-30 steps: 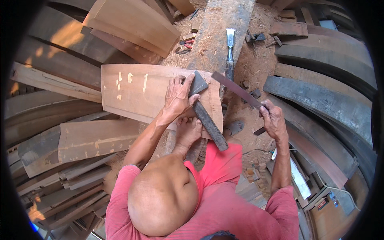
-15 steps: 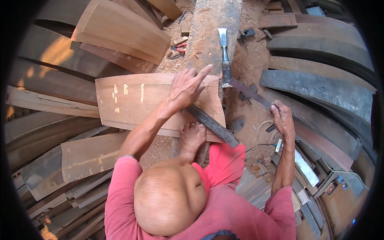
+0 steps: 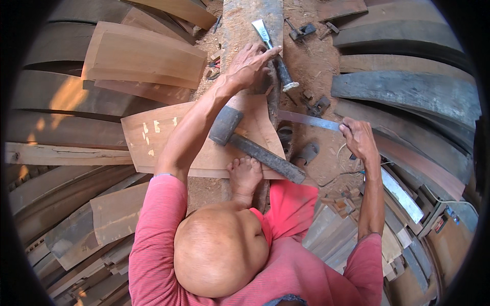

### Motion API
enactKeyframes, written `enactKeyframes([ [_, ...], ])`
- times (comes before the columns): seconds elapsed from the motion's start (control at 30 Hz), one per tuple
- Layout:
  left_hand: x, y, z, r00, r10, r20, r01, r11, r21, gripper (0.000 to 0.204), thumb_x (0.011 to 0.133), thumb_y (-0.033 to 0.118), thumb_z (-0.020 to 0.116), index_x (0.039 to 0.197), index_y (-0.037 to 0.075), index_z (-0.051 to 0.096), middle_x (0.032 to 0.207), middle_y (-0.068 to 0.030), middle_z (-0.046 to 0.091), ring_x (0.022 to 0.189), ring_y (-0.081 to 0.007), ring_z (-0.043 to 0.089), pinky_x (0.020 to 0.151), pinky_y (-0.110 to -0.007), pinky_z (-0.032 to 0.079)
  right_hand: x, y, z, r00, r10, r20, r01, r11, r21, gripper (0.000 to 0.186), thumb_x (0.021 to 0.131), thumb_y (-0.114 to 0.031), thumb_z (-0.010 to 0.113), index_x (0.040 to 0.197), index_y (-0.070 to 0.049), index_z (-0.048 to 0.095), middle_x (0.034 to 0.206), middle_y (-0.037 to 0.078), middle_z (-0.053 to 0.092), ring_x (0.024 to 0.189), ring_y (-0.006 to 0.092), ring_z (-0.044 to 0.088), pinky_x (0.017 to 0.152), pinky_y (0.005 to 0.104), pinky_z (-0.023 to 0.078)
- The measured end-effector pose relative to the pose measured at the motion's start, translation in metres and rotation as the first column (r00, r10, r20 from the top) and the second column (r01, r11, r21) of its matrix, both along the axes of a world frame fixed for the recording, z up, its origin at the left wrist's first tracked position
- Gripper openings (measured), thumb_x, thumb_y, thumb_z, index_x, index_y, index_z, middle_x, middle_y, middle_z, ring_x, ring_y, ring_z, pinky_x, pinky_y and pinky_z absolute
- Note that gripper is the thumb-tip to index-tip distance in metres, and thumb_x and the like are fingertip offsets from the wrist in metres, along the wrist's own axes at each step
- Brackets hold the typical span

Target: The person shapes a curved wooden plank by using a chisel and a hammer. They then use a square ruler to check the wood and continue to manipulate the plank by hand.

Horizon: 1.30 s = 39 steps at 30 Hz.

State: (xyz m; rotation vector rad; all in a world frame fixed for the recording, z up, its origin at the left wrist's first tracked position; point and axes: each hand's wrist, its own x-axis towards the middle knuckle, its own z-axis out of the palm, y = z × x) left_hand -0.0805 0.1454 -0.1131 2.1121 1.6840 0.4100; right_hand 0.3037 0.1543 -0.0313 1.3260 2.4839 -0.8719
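a dirt-floored woodworking yard fills the view, with long curved planks (image 3: 408, 92) stacked all around a weathered log (image 3: 250, 25) that runs up the middle and serves here as the landmark. across the log's near end lies a broad pale board (image 3: 168, 143), pinned by the person's bare foot (image 3: 245, 176); small light notches show toward the board's far-left part, so some cutting looks done, though how much is left cannot be told. a heavy mallet (image 3: 255, 145) rests unheld on the board, its dark head just left of the log's line and its handle slanting down to the right. on top of the log lies a chisel (image 3: 273, 56) with a pale blade. the left hand (image 3: 250, 66) is spread open, fingers loose, touching the chisel's handle but not yet closed round it. right of the log, the right hand (image 3: 360, 140) is closed around a flat metal strip (image 3: 306, 120) that points back toward the log.
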Motion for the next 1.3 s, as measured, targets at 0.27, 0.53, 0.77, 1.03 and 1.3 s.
enactKeyframes([
  [0.27,-0.019,-0.14,0.026,0.982,0.135,0.133,-0.129,0.99,-0.056,0.037,0.084,0.017,0.074,0.12,0.015,0.067,0.126,-0.0163,0.059,0.122,-0.0377,0.051,0.104,-0.048,0.042,-0.051,0.04,-0.023,0.987,0.149,-0.059,-0.151,0.988,-0.032,0.023,0.095,-0.02,0.064,0.083,0.0,0.061,0.074,0.023,0.06,0.076,0.0443,0.061,0.067,0.0511,0.044],
  [0.53,-0.002,-0.172,0.036,0.995,0.087,0.04,-0.082,0.991,-0.103,0.05,0.08,0.017,0.076,0.129,0.022,0.067,0.131,-0.0118,0.056,0.126,-0.0359,0.048,0.106,-0.05,0.037,-0.077,0.049,-0.033,0.98,0.197,0.012,-0.195,0.978,-0.072,0.026,0.097,-0.024,0.061,0.089,0.0,0.068,0.082,0.022,0.067,0.084,0.0428,0.065,0.074,0.0512,0.048],
  [0.77,-0.001,-0.166,0.036,0.997,0.056,-0.054,-0.063,0.988,-0.142,0.054,0.08,0.017,0.076,0.132,0.026,0.066,0.129,-0.0085,0.055,0.122,-0.0326,0.048,0.102,-0.048,0.037,-0.089,0.053,-0.038,0.977,0.192,0.087,-0.179,0.974,-0.135,0.027,0.096,-0.025,0.062,0.09,0.0,0.069,0.087,0.022,0.068,0.089,0.0419,0.065,0.077,0.0514,0.047],
  [1.03,-0.002,-0.164,0.035,0.997,0.056,-0.047,-0.063,0.987,-0.15,0.053,0.08,0.017,0.075,0.132,0.026,0.065,0.129,-0.0083,0.055,0.121,-0.0329,0.048,0.101,-0.049,0.037,-0.091,0.06,-0.051,0.968,0.214,0.129,-0.194,0.969,-0.154,0.027,0.096,-0.026,0.063,0.096,-0.001,0.072,0.099,0.021,0.07,0.096,0.0404,0.066,0.082,0.0508,0.049],
  [1.3,-0.004,-0.165,0.029,0.998,0.052,-0.047,-0.057,0.99,-0.132,0.053,0.081,0.021,0.075,0.132,0.028,0.063,0.127,-0.0105,0.053,0.118,-0.0341,0.048,0.099,-0.05,0.037,-0.096,0.065,-0.052,0.963,0.206,0.176,-0.167,0.963,-0.213,0.027,0.095,-0.027,0.065,0.104,-0.004,0.075,0.103,0.018,0.071,0.101,0.0356,0.067,0.087,0.0492,0.051],
])
